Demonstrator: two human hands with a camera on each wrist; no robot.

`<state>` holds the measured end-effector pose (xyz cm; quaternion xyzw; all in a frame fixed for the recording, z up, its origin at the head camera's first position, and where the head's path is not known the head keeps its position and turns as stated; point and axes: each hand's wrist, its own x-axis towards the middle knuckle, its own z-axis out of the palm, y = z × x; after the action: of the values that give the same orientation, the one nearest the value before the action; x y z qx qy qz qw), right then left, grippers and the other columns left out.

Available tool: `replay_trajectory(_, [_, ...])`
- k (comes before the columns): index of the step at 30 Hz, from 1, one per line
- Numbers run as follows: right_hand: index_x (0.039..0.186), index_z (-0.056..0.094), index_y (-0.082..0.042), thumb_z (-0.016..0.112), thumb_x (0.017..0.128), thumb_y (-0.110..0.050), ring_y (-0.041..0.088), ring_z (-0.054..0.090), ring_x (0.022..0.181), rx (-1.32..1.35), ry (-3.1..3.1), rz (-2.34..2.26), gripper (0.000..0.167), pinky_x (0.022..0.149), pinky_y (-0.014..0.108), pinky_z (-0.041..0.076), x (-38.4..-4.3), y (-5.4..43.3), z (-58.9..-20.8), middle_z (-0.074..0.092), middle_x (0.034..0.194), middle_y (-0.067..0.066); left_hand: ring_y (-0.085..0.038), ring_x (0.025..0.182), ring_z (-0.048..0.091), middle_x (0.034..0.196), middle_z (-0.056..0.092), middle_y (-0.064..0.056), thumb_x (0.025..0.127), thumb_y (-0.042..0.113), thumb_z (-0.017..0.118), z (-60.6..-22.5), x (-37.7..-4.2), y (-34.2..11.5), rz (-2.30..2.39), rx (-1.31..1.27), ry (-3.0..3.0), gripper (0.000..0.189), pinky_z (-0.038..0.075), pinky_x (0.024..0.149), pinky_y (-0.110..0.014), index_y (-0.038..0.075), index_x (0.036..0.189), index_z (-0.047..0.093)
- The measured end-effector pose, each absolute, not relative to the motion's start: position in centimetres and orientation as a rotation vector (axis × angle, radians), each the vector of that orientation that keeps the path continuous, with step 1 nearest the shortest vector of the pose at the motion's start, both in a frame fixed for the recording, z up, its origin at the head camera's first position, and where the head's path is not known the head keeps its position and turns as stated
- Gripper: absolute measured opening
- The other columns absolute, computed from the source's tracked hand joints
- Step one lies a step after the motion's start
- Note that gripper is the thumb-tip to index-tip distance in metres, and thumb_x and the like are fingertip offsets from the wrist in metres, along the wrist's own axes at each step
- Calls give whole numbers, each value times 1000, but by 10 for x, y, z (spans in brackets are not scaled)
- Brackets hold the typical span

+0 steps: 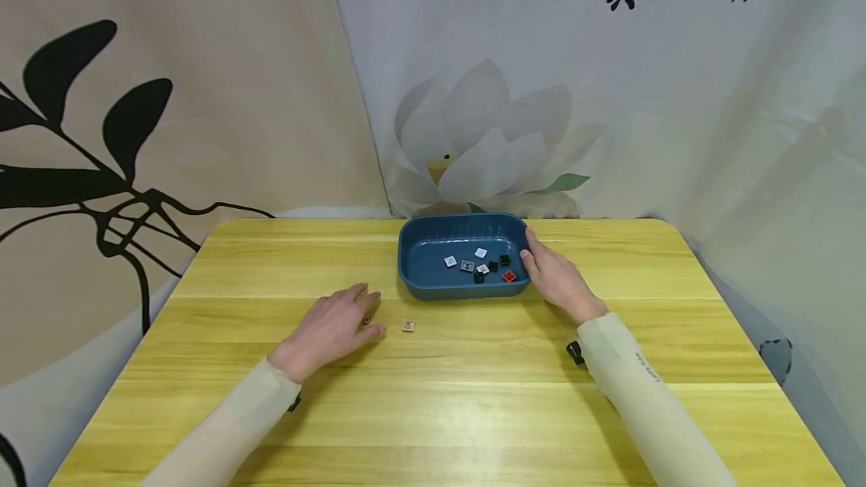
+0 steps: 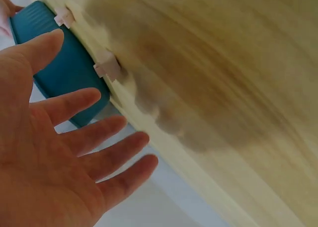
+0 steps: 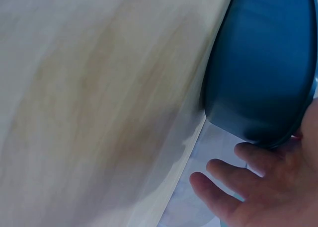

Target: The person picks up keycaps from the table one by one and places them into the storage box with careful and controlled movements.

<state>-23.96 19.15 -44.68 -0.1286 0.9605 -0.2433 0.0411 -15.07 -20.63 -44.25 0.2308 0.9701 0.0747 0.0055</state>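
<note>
A blue rectangular tray (image 1: pixel 433 293) stands towards the far side of the table, several small square pieces in white, grey, black and red (image 1: pixel 509 276) inside it. My right hand (image 1: pixel 563 282) grips the tray's right end at the rim; in the right wrist view its other fingers (image 3: pixel 226 175) extend below the tray. My left hand (image 1: pixel 329 331) hovers palm down left of the tray, fingers spread and nothing held. Partly under its fingertips lies a small pale pink block (image 2: pixel 108 66) with a stub on it. A second such block (image 1: pixel 408 325) lies to the right, in front of the tray.
The wooden table (image 1: pixel 467 412) has its far edge just behind the tray. Behind it hangs a printed cloth (image 1: pixel 676 111) with a lotus and dark leaves. Both forearms reach in from the near side.
</note>
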Motion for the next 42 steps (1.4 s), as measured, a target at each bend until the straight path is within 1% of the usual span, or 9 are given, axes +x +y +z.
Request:
replay_trajectory(3, [165, 14, -1, 35, 114, -29, 44, 38, 146, -388, 2942, -743, 61, 116, 57, 34, -240, 192, -447, 28, 165, 23, -35, 101, 68, 125, 67, -22, 95, 43, 74, -446, -150, -207, 236, 761, 3045, 53, 58, 82, -51, 3, 129, 70])
replay_trajectory(6, [165, 14, -1, 35, 114, -29, 44, 39, 146, -392, 2943, -745, 62, 116, 57, 34, -240, 192, -447, 28, 165, 23, -26, 86, 64, 110, 68, -15, 93, 38, 77, -449, -149, -207, 212, 783, 3051, 48, 56, 72, -41, 3, 125, 72])
replay_trajectory(8, [165, 14, -1, 34, 114, -29, 44, 38, 146, -396, 2942, -744, 61, 116, 58, 34, -240, 192, -448, 28, 165, 23, -22, 81, 61, 104, 67, -11, 92, 34, 79, -450, -149, -208, 206, 784, 3051, 44, 53, 68, -37, 4, 123, 73])
replay_trajectory(11, [165, 14, -1, 34, 114, -29, 44, 37, 146, -395, 2940, -741, 62, 117, 58, 33, -240, 192, -448, 27, 166, 23, -19, 75, 57, 96, 65, -8, 92, 27, 80, -450, -148, -207, 205, 800, 3061, 34, 51, 64, -34, 5, 117, 76])
replay_trajectory(17, [165, 13, -1, 34, 114, -29, 44, 37, 147, -389, 2936, -744, 62, 117, 58, 32, -240, 192, -448, 27, 166, 23, -17, 69, 55, 84, 61, -3, 90, 13, 80, -451, -146, -206, 200, 845, 3117, 11, 50, 60, -31, 8, 100, 77])
replay_trajectory(19, [165, 13, -1, 34, 114, -29, 45, 36, 147, -390, 2936, -748, 62, 117, 58, 32, -240, 192, -448, 27, 166, 23, -18, 68, 55, 82, 60, -2, 90, 10, 80, -451, -146, -206, 192, 854, 3130, 7, 50, 59, -31, 9, 96, 77])
replay_trajectory(23, [165, 14, -1, 35, 114, -29, 44, 37, 146, -388, 2941, -748, 62, 117, 58, 33, -240, 192, -448, 28, 166, 23, -19, 68, 57, 82, 62, -2, 89, 8, 81, -452, -145, -206, 175, 860, 3139, 7, 51, 59, -31, 9, 93, 76])
replay_trajectory(36, [165, 13, 0, 34, 114, -30, 45, 36, 147, -381, 2931, -745, 62, 117, 58, 32, -241, 192, -448, 26, 166, 23, -20, 70, 61, 85, 65, -3, 88, 10, 82, -453, -145, -205, 124, 875, 3169, 8, 54, 59, -33, 10, 93, 76])
replay_trajectory(42, [165, 14, -1, 35, 114, -30, 45, 37, 147, -381, 2932, -751, 62, 117, 58, 32, -240, 191, -448, 26, 166, 22, -17, 68, 59, 84, 65, -2, 88, 11, 83, -453, -146, -204, 151, 909, 3209, 9, 51, 58, -31, 11, 92, 75])
